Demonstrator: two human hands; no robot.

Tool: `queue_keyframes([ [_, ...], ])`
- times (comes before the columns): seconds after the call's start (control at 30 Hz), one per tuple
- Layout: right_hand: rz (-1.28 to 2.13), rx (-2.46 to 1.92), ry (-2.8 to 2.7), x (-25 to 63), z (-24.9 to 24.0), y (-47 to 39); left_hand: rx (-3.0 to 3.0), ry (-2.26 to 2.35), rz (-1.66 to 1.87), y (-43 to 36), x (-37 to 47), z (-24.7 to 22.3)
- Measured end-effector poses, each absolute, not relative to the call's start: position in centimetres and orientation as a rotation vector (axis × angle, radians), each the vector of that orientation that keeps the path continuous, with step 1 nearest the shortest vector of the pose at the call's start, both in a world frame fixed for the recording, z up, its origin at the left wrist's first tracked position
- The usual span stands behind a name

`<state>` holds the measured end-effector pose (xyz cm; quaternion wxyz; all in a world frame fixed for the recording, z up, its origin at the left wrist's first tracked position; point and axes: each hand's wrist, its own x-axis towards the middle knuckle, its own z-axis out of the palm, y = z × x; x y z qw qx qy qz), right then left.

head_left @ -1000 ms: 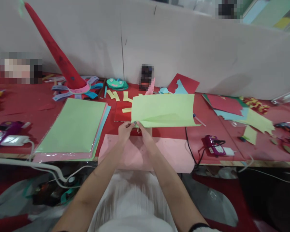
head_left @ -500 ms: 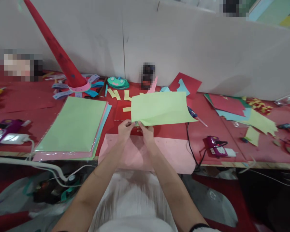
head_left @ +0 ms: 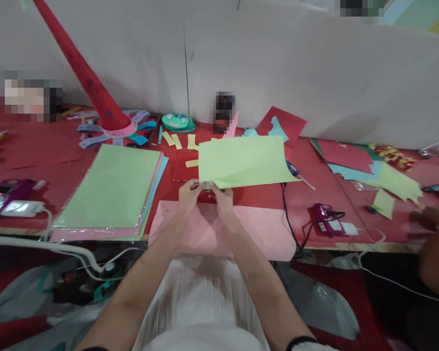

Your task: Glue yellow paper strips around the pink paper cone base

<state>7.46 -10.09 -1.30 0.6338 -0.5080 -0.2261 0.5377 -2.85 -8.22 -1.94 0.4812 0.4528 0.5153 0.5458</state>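
Observation:
A light green sheet of paper is held up over the table, its lower left corner between my two hands. My left hand pinches the corner from the left, fingers closed. Close beside it, my right hand grips the lower edge with thumb on top and fingers beneath. The sheet's right end hangs free and bends slightly. Nearer to me, under my wrists, lies a pink paper sheet that overhangs the table edge. Several small yellow paper strips rest behind my left hand, near a red rectangular piece.
To the left lies a stack of coloured paper in clear plastic, with a tall red paper cone behind it. A purple power adapter with a cord, a glue gun and paper scraps are on the right. Another person's hand reaches in there.
Another person's hand and arm have come in at the right edge. My hands keep the same grip on the green sheet, which has barely shifted.

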Motion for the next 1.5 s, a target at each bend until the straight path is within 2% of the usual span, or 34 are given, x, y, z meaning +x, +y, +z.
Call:
queue_keyframes([
  [0.37, 1.087, -1.234, -0.571, 7.68, -1.37, -10.13, 0.924, 1.143, 1.287, -8.28, -2.53, -1.75],
  [1.5, 1.161, -1.209, -0.557, 7.9, -1.14, -10.19, 1.058, 1.28, 1.295, -8.2, -2.78, -1.91],
])
